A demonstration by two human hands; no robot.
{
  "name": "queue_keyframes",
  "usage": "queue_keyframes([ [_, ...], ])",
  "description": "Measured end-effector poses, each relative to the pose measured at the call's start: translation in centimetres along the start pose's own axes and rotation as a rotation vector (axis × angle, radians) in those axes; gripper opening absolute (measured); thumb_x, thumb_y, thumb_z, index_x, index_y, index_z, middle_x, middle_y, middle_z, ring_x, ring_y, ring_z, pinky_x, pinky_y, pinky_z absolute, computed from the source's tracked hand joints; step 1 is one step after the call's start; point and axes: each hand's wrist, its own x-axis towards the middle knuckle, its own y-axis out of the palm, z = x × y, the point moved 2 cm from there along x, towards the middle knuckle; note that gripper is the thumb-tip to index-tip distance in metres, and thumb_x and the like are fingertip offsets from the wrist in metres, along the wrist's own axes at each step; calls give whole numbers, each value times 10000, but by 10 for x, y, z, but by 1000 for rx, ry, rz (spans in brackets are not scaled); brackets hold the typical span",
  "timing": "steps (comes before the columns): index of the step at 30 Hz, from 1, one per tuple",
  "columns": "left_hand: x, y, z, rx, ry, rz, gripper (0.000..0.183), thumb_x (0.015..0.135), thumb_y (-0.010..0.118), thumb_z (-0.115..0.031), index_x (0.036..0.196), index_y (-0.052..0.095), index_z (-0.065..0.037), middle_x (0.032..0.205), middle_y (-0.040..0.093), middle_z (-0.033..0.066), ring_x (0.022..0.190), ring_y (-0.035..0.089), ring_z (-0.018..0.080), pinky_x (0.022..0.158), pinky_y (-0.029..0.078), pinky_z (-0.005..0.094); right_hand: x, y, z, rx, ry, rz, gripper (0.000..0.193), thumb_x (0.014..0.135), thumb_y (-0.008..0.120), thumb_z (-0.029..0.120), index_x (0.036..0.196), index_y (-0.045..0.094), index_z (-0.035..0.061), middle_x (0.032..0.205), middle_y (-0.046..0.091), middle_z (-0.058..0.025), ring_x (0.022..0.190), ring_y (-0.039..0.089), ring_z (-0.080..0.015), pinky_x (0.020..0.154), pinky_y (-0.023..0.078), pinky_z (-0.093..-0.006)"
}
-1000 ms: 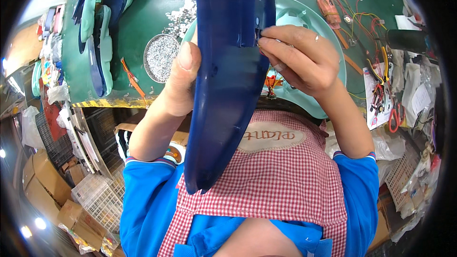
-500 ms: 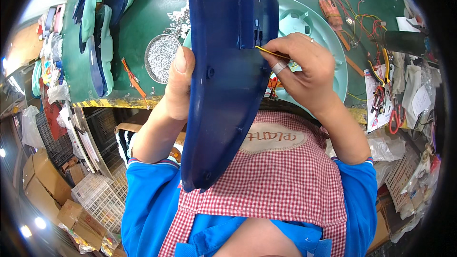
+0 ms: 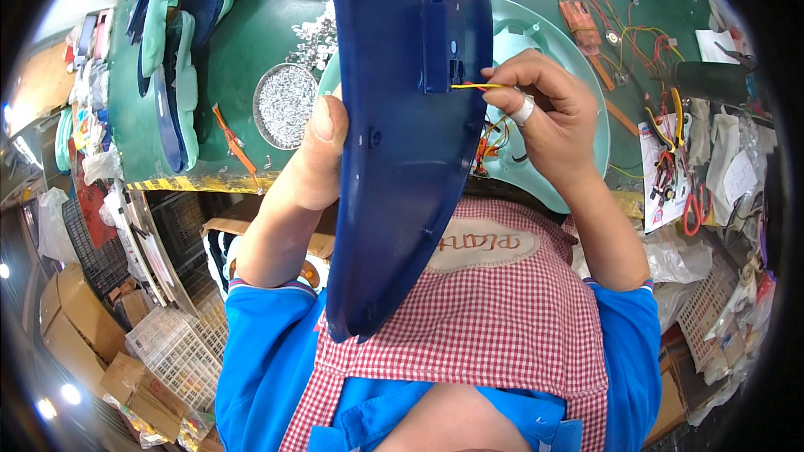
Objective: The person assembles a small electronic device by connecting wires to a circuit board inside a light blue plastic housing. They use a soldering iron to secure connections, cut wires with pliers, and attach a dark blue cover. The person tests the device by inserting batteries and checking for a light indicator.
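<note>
A long, curved dark blue plastic shell [image 3: 402,176] is held up in front of my apron. My left hand [image 3: 322,138] grips its left edge; the thumb shows and the other fingers are hidden behind it. Between thumb and forefinger my right hand [image 3: 544,109] pinches thin yellow and red wires [image 3: 471,85]. These wires come out beside a raised rectangular housing [image 3: 435,46] on the shell's inner face. Behind the shell lies a mint-green plastic part [image 3: 578,159], partly covered, with more coloured wires [image 3: 494,144] on it.
A round dish of small silvery screws [image 3: 286,106] stands left on the green table [image 3: 243,17], near an orange-handled tool [image 3: 234,141]. Blue and mint shells [image 3: 172,75] are stacked far left. At right lie wired parts [image 3: 580,21], yellow-handled pliers [image 3: 677,117] and red-handled scissors [image 3: 693,209].
My right hand has drawn slightly right, away from the housing, and more of the wires now shows, stretched straighter. The blue shell has shifted a little to the right and down.
</note>
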Motion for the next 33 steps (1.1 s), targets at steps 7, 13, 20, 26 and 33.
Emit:
queue_keyframes([
  [7, -6, 14, -8, -118, -107, -217, 936, 834, 448, -746, 1390, 381, 4, 1299, 530, 136, 1146, 547, 207, 980, 440, 336, 6, 14, 2, 39, 239, -79, 88, 850, 678, 75, 853, 642, -5, 781, 607, -17, 693, 532, -93, 642, 417, -208],
  [13, -3, 11, -9, -454, 163, 7, 756, 879, 497, -572, 1363, 413, 3, 1267, 557, 149, 1118, 562, 208, 969, 445, 346, 1, 17, -2, 273, 257, -120, 145, 909, 635, 158, 880, 620, 17, 755, 583, 9, 703, 508, -47, 658, 421, -199],
  [20, -6, 14, -12, -357, -9, -197, 648, 883, 483, -483, 1282, 502, 27, 1154, 624, 161, 1004, 617, 219, 900, 485, 333, -8, 24, -3, 244, 252, -97, 156, 940, 587, 160, 858, 590, 27, 762, 549, 0, 690, 519, -88, 684, 461, -228],
  [26, -5, 12, -16, -432, -38, -197, 636, 861, 513, -468, 1263, 524, 24, 1146, 634, 176, 997, 633, 234, 893, 499, 336, -6, 22, -13, 301, 301, -306, 173, 931, 613, 172, 857, 605, 15, 754, 562, 11, 686, 509, -64, 667, 444, -211],
  [33, -7, 3, -13, -208, -8, -238, 616, 839, 543, -462, 1218, 555, 23, 1102, 649, 192, 976, 648, 251, 858, 534, 355, -7, 11, -28, 778, 237, -225, 197, 957, 569, 203, 859, 549, 33, 746, 515, -8, 693, 524, -91, 735, 511, -285],
])
